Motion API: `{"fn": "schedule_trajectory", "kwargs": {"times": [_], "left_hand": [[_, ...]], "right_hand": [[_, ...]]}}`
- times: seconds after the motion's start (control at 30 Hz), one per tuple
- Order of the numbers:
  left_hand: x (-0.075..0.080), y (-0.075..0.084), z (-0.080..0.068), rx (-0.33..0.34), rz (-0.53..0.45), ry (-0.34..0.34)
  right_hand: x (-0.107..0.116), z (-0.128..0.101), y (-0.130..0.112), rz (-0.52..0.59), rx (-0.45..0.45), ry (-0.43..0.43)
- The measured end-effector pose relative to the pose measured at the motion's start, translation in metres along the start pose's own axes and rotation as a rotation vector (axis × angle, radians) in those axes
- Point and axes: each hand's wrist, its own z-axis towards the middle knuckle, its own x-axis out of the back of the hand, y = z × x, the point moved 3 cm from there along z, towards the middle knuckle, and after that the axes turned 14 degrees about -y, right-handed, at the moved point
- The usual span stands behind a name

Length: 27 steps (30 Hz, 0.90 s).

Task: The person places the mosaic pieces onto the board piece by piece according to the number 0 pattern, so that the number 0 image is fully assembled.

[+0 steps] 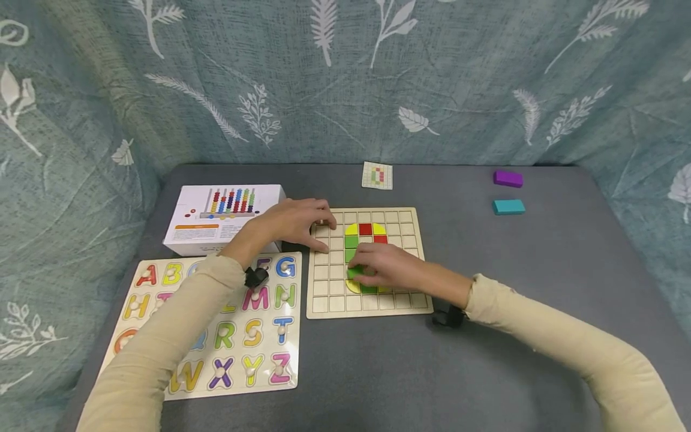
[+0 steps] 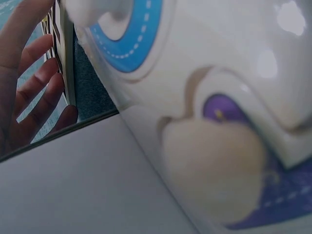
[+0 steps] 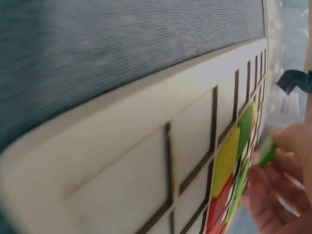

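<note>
A wooden grid board (image 1: 369, 309) lies in the middle of the grey table, with red, yellow and green tiles (image 1: 365, 229) set in its cells. My right hand (image 1: 378, 269) is over the board's lower middle and pinches a green tile (image 1: 354, 273), which shows between the fingertips (image 3: 273, 146) in the right wrist view as the green tile (image 3: 267, 154). My left hand (image 1: 302, 222) rests on the board's top left corner with fingers spread. In the left wrist view its fingers (image 2: 29, 92) lie against the board's edge (image 2: 66, 58).
An alphabet peg puzzle (image 1: 237, 336) lies at the front left, under my left forearm. A white abacus box (image 1: 216, 219) stands behind it. A small pattern card (image 1: 377, 176) lies at the back; a purple block (image 1: 508, 178) and a teal block (image 1: 508, 207) at the back right.
</note>
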Motion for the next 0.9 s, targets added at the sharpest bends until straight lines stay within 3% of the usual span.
{"fn": "schedule_trajectory", "kwargs": {"times": [0.17,0.47,0.9], "left_hand": [[0.0,0.001,0.002,-0.002,-0.001,0.0],[0.001,0.001,0.002,0.009,-0.001,-0.011],[-0.006,0.0,-0.002,0.014,0.005,-0.039]], "right_hand": [[-0.003,0.006,-0.004,-0.088,-0.047,-0.007],[-0.004,0.008,-0.003,-0.117,-0.113,0.027],[-0.009,0.011,-0.012,-0.132,-0.146,-0.071]]}}
